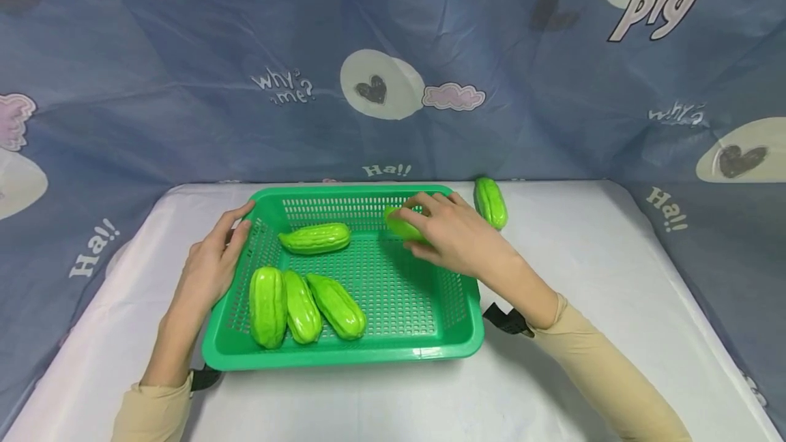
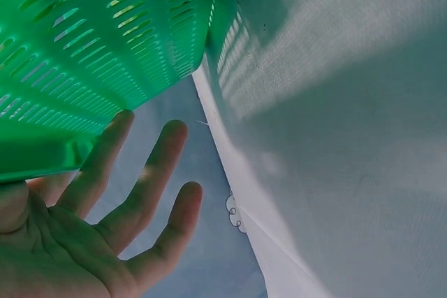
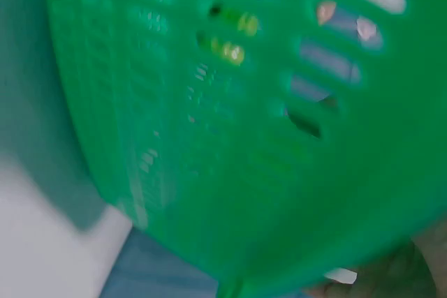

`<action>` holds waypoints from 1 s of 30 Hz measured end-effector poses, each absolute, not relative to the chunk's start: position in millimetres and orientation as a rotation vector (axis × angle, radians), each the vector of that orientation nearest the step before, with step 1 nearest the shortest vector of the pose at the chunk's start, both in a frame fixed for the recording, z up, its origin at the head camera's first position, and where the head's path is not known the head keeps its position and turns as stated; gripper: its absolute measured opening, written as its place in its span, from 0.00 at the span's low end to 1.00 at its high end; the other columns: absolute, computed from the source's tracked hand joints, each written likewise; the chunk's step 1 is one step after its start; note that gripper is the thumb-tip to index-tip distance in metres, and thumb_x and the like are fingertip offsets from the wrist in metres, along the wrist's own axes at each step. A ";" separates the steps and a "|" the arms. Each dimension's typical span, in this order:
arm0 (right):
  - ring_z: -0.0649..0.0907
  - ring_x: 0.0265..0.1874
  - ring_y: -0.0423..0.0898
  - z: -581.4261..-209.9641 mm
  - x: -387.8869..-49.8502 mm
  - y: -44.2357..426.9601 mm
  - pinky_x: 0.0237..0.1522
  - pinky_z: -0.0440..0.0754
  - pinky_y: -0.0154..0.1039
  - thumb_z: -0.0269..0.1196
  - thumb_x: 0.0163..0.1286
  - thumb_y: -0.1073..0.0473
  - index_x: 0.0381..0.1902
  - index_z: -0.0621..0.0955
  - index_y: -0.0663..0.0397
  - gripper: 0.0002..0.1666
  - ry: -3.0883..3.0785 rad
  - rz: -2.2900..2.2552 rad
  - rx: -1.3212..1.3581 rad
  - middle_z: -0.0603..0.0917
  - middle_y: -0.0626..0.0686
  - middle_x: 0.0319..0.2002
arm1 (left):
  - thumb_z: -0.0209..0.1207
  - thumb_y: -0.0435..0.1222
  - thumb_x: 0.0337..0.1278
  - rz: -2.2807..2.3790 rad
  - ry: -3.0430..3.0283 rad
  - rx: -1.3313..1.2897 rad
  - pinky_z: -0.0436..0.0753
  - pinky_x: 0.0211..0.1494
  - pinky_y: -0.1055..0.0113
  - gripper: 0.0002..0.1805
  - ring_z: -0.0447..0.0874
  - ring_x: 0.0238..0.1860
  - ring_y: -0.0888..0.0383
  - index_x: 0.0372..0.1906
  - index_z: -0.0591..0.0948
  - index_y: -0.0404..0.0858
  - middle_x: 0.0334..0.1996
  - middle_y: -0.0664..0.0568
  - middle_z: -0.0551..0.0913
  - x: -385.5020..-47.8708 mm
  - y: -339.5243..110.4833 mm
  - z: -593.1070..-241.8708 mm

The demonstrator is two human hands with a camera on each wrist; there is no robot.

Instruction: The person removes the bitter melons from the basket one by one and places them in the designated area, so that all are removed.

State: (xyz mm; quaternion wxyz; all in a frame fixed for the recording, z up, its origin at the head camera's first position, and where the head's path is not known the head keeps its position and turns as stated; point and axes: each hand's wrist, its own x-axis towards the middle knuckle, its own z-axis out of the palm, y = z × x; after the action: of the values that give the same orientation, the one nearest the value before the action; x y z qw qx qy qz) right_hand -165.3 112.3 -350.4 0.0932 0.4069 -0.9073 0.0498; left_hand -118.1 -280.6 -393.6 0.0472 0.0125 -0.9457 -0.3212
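A green basket [image 1: 344, 361] with perforated walls holds several light green bitter-melon-like vegetables, among them one lying crosswise [image 1: 315, 239] and a group at the front left. My left hand [image 1: 205, 275] rests on the basket's left rim; in the left wrist view the hand [image 2: 105, 235] has several fingers spread beside the outer wall. At the basket's back right, my right hand [image 1: 457, 234] grips a green vegetable [image 1: 402, 225], partly hidden by the fingers. The basket wall [image 3: 174, 137] covers most of the right wrist view.
Another green vegetable [image 1: 490, 203] lies outside the basket, behind its right corner. A white cloth [image 1: 589, 258] covers the table, and a blue printed curtain [image 1: 393, 33] hangs along the back edge.
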 end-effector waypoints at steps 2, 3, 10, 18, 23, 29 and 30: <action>0.88 0.56 0.53 -346.9 -167.0 117.0 0.57 0.84 0.57 0.70 0.78 0.46 0.71 0.80 0.39 0.28 -2.691 0.175 1.189 0.86 0.53 0.62 | 0.36 0.56 0.90 -0.981 -2.890 0.042 0.80 0.55 0.27 0.31 0.84 0.57 0.22 0.87 0.61 0.55 0.69 0.27 0.80 -117.9 -280.6 -394.0; 0.88 0.57 0.53 -345.3 -167.8 118.9 0.56 0.84 0.57 0.69 0.78 0.45 0.71 0.80 0.40 0.27 -2.685 0.187 1.181 0.86 0.53 0.62 | 0.36 0.56 0.90 -0.980 -2.891 0.044 0.80 0.55 0.27 0.31 0.84 0.58 0.22 0.87 0.61 0.54 0.69 0.27 0.80 -117.7 -280.7 -394.1; 0.88 0.51 0.51 -337.7 -169.3 125.5 0.53 0.85 0.56 0.68 0.76 0.51 0.69 0.81 0.44 0.26 -2.605 0.312 1.170 0.86 0.54 0.59 | 0.36 0.56 0.90 -0.977 -2.883 0.045 0.79 0.54 0.26 0.31 0.83 0.59 0.21 0.87 0.61 0.54 0.69 0.25 0.79 -117.8 -281.7 -394.1; 0.82 0.51 0.57 -335.2 -166.8 128.0 0.50 0.82 0.50 0.72 0.69 0.60 0.67 0.82 0.44 0.29 -2.517 0.368 1.103 0.84 0.55 0.59 | 0.36 0.55 0.90 -0.976 -2.878 0.036 0.79 0.55 0.25 0.31 0.83 0.59 0.21 0.87 0.62 0.54 0.69 0.25 0.79 -118.0 -281.0 -393.6; 0.80 0.48 0.57 -334.1 -168.5 133.0 0.47 0.81 0.50 0.75 0.66 0.63 0.66 0.83 0.44 0.30 -2.493 0.304 1.053 0.84 0.56 0.58 | 0.36 0.56 0.90 -0.976 -2.880 0.042 0.79 0.55 0.25 0.31 0.83 0.60 0.21 0.87 0.62 0.54 0.69 0.24 0.78 -117.8 -281.5 -394.0; 0.80 0.46 0.58 -331.9 -171.6 143.3 0.46 0.81 0.50 0.76 0.66 0.62 0.66 0.83 0.48 0.31 -2.542 0.273 0.967 0.84 0.58 0.57 | 0.36 0.56 0.90 -0.977 -2.879 0.038 0.79 0.54 0.26 0.31 0.83 0.60 0.21 0.87 0.62 0.54 0.69 0.24 0.78 -117.9 -281.2 -394.4; 0.80 0.46 0.59 -331.3 -172.3 145.5 0.46 0.81 0.50 0.76 0.66 0.62 0.67 0.83 0.48 0.31 -2.555 0.281 0.952 0.84 0.59 0.57 | 0.36 0.56 0.90 -0.979 -2.880 0.038 0.79 0.55 0.26 0.31 0.83 0.60 0.21 0.87 0.62 0.54 0.69 0.24 0.78 -117.9 -281.1 -394.3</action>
State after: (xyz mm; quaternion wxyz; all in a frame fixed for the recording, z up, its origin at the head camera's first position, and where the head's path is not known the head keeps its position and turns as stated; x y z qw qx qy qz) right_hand -172.3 145.5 -331.3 0.1991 0.3404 -0.9134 0.1005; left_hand -117.9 -281.1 -394.3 0.0498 0.0125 -0.9455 -0.3214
